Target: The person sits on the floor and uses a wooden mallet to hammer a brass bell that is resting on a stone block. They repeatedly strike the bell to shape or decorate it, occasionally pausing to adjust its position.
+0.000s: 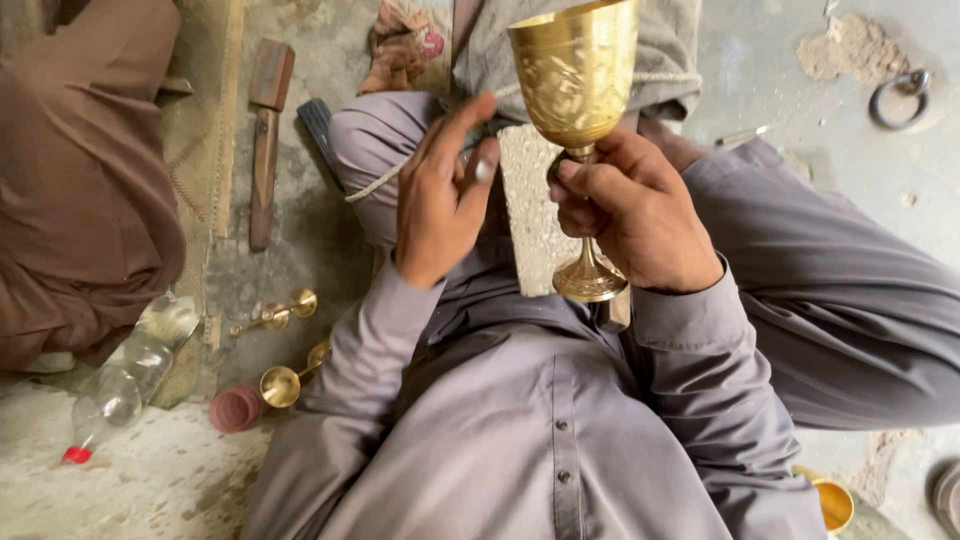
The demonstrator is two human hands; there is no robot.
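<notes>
Head view shows the right hand [635,215] wrapped tight around the stem of a shiny gold cup [577,75], holding it upright so its carved side can be seen. Left of the cup, the left hand [440,195] is empty, fingers loosely open. Below the cup sits a rough grey block [530,215]. Far left of the cup lie small gold cups [280,315] and a plastic bottle [125,380].

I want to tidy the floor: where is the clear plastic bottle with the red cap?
In the head view the plastic bottle lies on its side on the floor at lower left, beside a pink round lid and a small brass cup.
</notes>
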